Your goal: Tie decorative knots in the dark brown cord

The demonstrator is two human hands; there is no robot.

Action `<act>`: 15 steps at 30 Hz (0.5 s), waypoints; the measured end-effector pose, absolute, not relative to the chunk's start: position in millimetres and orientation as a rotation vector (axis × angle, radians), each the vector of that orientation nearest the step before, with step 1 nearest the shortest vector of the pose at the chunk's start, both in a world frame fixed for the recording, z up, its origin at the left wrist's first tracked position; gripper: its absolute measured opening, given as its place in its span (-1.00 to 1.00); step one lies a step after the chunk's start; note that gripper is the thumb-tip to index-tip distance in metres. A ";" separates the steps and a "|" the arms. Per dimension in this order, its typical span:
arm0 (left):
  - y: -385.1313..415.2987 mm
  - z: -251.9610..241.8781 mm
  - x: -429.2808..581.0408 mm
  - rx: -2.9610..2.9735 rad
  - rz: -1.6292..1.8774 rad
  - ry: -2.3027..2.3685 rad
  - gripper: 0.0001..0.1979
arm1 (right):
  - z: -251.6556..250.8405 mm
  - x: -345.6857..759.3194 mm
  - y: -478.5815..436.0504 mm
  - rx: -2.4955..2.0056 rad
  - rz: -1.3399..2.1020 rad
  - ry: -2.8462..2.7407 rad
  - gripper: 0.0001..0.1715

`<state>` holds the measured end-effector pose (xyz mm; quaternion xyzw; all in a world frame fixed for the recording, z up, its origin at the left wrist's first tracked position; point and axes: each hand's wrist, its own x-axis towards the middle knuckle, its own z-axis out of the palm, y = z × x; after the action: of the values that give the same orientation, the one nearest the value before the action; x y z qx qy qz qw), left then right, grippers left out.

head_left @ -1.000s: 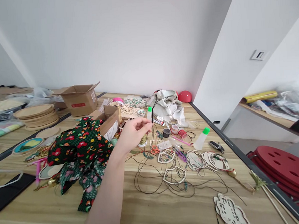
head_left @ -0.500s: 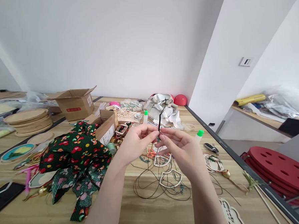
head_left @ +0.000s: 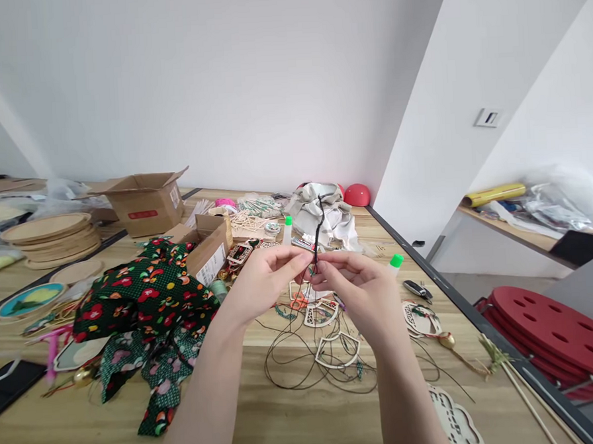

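My left hand [head_left: 264, 279] and my right hand [head_left: 357, 286] meet above the wooden table [head_left: 307, 427], fingertips pinched together on a thin black cord [head_left: 318, 233]. The cord's short end sticks up above the fingers. Its long part hangs down and lies in loose loops [head_left: 304, 370] on the table below my hands. Flat wooden cut-out shapes [head_left: 339, 349] lie among the loops.
A green flowered cloth [head_left: 147, 309] lies left of my arms, beside small cardboard boxes [head_left: 206, 250]. Glue bottles with green caps [head_left: 287, 229], a grey cloth [head_left: 323, 214], stacked round wooden boards [head_left: 48, 233] and red stools [head_left: 551, 341] surround the spot. More cut-outs [head_left: 453, 419] lie near the front right.
A second ago only my left hand held the cord up. My right hand came in and pinched it too; both hands now sit slightly higher and closer together.
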<state>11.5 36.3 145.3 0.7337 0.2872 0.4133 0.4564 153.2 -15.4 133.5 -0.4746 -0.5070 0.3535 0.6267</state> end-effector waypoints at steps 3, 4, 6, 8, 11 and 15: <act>35.8 145.2 12.6 1.796 1.021 0.718 -0.74 | 131.1 153.4 -14.4 -1.061 0.807 -1.171 -0.81; 35.9 144.9 12.9 1.793 1.024 0.718 -0.75 | 130.4 153.4 -14.1 -1.054 0.808 -1.172 -0.81; 36.5 143.8 13.2 1.786 1.030 0.718 -0.77 | 129.6 153.4 -13.8 -1.048 0.810 -1.175 -0.81; 37.4 142.4 13.1 1.775 1.039 0.732 -0.79 | 129.7 153.0 -14.3 -1.052 0.810 -1.181 -0.81; 38.5 140.9 12.8 1.762 1.048 0.749 -0.80 | 131.0 151.9 -15.7 -1.055 0.814 -1.198 -0.80; 37.7 142.1 13.0 1.750 1.050 0.723 -0.81 | 132.0 150.9 -16.6 -1.061 0.797 -1.207 -0.80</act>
<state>13.0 37.7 142.1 0.7137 0.2949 0.4283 0.4693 150.9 -16.6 132.0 -0.4620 -0.5259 0.3472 0.6240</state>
